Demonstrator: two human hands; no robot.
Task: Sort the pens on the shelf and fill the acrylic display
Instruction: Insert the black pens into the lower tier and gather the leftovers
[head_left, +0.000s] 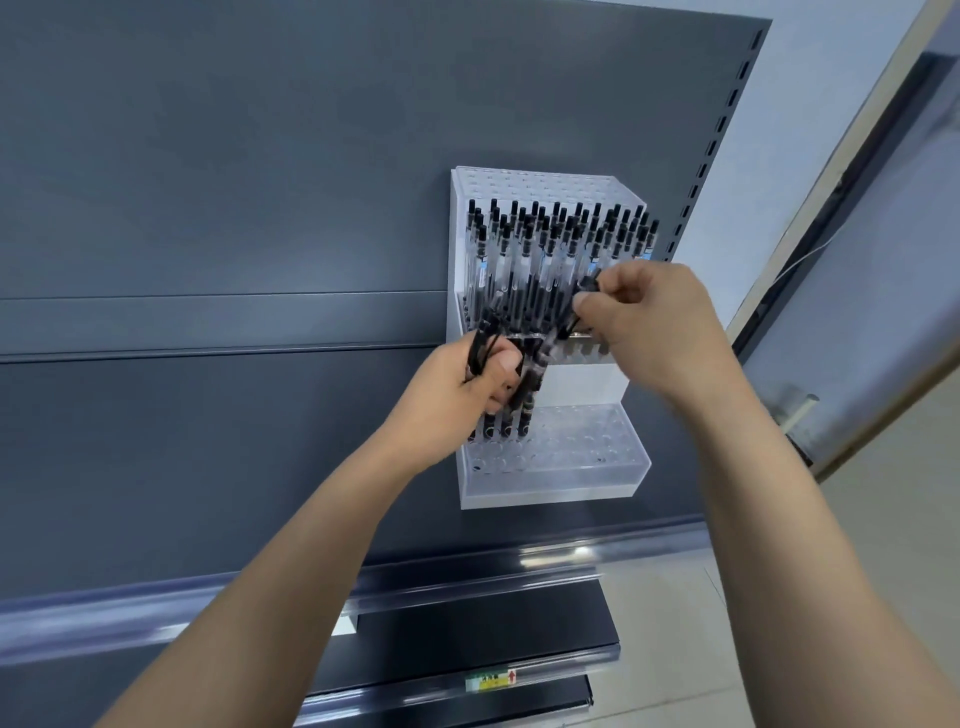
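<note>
A tiered clear acrylic display (587, 467) stands on the dark shelf, right of centre. Its upper tiers hold several black-capped clear pens (561, 234) standing upright. A few more pens (506, 421) stand at the left of the lower tier, whose remaining holes are empty. My left hand (467, 395) is closed around a bundle of black pens (480, 345) in front of the display's left side. My right hand (660, 322) pinches the top of one pen (584, 288) between thumb and fingers, just above the middle tier.
The dark grey shelf (208, 441) stretches left of the display, with a grey back panel (260, 156) behind it. Lower shelf edges (467, 670) with a price strip run below. A slotted upright (722, 124) and a pale wall lie at right.
</note>
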